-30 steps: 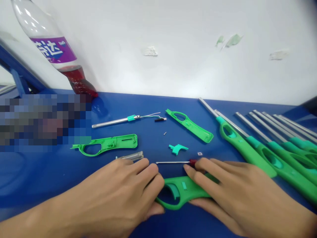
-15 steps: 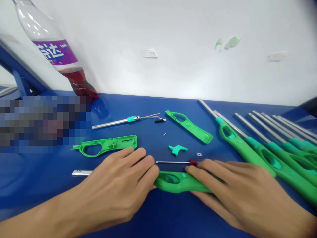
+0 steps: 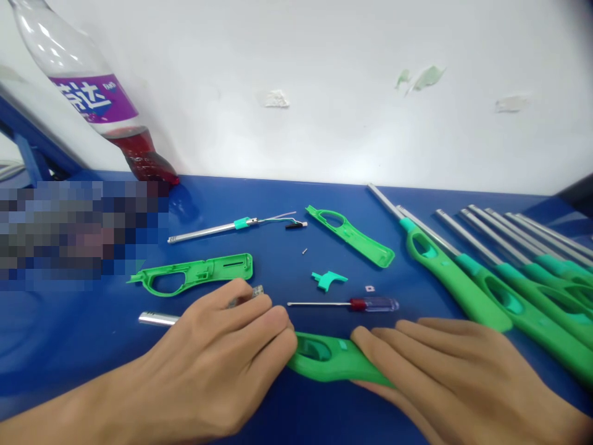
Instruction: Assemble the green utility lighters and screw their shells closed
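Note:
A green long-nosed lighter lies across the space between my hands. My left hand is closed over its front, with the silver tube tip poking out on the left. Fingers of my right hand wrap over the back of its handle. Just beyond lies a screwdriver with a red and purple handle. A partly hidden clear piece shows behind my left knuckles. Farther off are a teal trigger, a small pinkish square piece and a tiny metal pin.
Two green shell halves lie open on the blue table. Near them is a loose metal tube with wires. Several assembled lighters fill the right side. A soda bottle stands back left, beside a blurred-out area.
Both hands and the lighter have shifted slightly toward me. My right hand has come away from the screwdriver, whose handle is now uncovered. The view has shifted a little.

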### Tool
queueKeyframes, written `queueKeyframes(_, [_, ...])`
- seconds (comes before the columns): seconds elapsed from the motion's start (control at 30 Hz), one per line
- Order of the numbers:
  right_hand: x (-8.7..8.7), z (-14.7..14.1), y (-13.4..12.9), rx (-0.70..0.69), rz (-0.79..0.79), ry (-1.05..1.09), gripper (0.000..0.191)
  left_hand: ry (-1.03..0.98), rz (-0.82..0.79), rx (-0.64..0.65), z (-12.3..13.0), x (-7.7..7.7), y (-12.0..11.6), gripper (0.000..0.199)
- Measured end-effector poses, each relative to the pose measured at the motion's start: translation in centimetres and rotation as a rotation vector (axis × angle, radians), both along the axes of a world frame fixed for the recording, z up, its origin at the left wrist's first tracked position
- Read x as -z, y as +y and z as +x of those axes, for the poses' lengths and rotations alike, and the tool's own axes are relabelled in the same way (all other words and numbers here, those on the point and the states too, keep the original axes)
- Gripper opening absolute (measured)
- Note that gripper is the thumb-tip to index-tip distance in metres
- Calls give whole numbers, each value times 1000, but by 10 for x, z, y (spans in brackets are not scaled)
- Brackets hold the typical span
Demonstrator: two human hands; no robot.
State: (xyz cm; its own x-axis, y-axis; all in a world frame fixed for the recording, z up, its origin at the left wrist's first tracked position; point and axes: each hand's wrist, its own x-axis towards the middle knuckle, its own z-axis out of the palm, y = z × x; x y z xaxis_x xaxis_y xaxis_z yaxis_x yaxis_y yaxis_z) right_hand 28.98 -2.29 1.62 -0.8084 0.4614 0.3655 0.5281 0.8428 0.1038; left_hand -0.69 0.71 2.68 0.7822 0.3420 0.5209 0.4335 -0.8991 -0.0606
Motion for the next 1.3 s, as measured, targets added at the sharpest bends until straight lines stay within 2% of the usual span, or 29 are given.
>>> queueKeyframes(0.1, [0, -1, 0, 11, 17, 10, 21, 6, 14, -2, -1, 0, 1, 43])
queueKeyframes(0.27, [-4, -9, 7, 74, 60, 86, 37, 27, 16, -49, -5, 7, 5, 28])
queueKeyframes(0.4, [-6, -12, 11, 134, -9, 128, 35, 23, 23, -76, -8, 6, 6, 20])
queueKeyframes(0.6, [-3, -9, 11, 165, -37, 140, 32, 25, 31, -116, -8, 4, 5, 25])
queueKeyframes(0.77, [-4, -10, 9, 190, -72, 142, 39, -26, -8, -129, -8, 4, 3, 15])
queueKeyframes(0.87, [-4, -10, 7, 211, -113, 148, 34, -14, -21, -143, -11, 4, 3, 12])
queueKeyframes(0.97, [-1, -9, 7, 235, -139, 198, 26, -6, -26, -146, -13, 4, 4, 14])
queueKeyframes(1.07, [1, -8, 8, 224, -85, 244, 20, -5, -8, -153, -12, 4, 3, 18])
queueKeyframes(1.3, [1, -6, 7, 211, -24, 245, 23, -50, -20, -187, -6, 4, -7, 27])
